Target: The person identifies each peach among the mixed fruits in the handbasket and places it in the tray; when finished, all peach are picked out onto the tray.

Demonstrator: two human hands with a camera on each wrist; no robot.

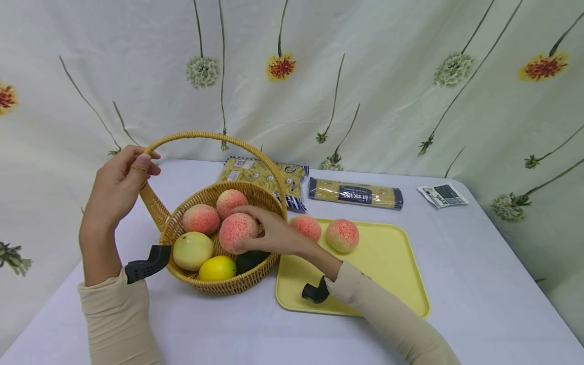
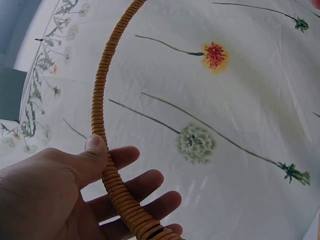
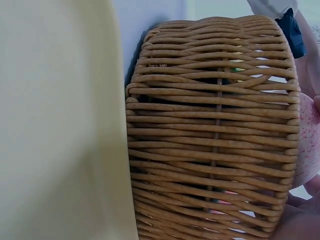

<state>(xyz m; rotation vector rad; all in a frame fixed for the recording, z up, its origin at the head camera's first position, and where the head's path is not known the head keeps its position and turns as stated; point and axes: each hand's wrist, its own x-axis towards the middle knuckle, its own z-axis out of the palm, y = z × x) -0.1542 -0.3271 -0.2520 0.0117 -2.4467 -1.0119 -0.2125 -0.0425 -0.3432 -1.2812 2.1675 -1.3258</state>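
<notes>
My left hand point(image 1: 114, 190) grips the wrapped handle point(image 2: 101, 95) of a wicker basket point(image 1: 223, 290), thumb on one side and fingers round the other. Over the basket, my right hand point(image 1: 279, 234) holds a pink peach point(image 1: 237, 232) between thumb and fingers. Behind and beside it in the basket lie two more peaches, one at the back point(image 1: 230, 198) and one at the left point(image 1: 201, 219). A pale yellow-green round fruit point(image 1: 193, 251), a yellow lemon point(image 1: 217, 268) and a dark green fruit point(image 1: 251, 260), partly hidden, lie in front. The right wrist view shows the basket's woven side point(image 3: 215, 125).
A yellow tray point(image 1: 383, 268) stands right of the basket, bearing two peaches, one point(image 1: 306, 228) partly behind my right hand and another point(image 1: 343, 235). Behind are a pasta bag point(image 1: 294, 177), a long pasta packet point(image 1: 356, 193) and a small white sachet point(image 1: 442, 194). A flowered cloth hangs at the back.
</notes>
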